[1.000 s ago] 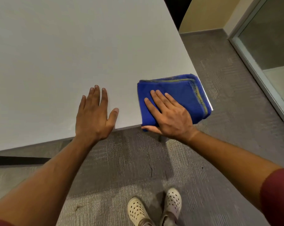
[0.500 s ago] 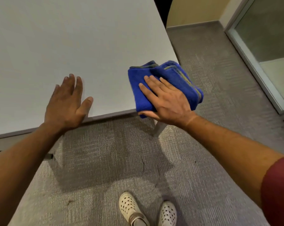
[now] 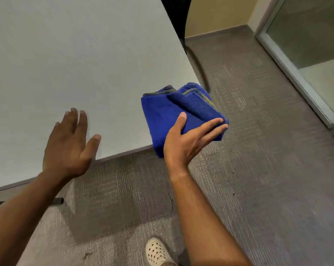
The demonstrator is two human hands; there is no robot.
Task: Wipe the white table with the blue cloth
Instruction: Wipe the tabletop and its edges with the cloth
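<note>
1. The grey, short-pile carpeted floor fills the lower and right part of the view. Its near right area is smeared by motion blur, so the weave cannot be made out there.
2. The white, flat-topped rectangular table occupies the upper left. Its far and left edges run out of frame. Only the near edge and the right corner are visible, and the corner itself is covered.
3. A glass panel in a pale metal frame stands at the upper right, cut off by the frame edge. What lies behind the glass is indistinct.
4. A dark upright shape rises past the table's far right edge. It is too cropped to identify.
5. The folded blue terry cloth lies on the table's near right corner. Its right fold overhangs the edge, above the floor.
6. The right hand grips the overhanging fold: thumb on top, fingers extended along the fold's outer side. Whether they wrap underneath is not visible.
7. The left hand is at the near table edge, palm down, fingers spread and empty. Contact with the surface cannot be confirmed.
8. One cream perforated clog shoe shows at the bottom edge, partly cut off.
</note>
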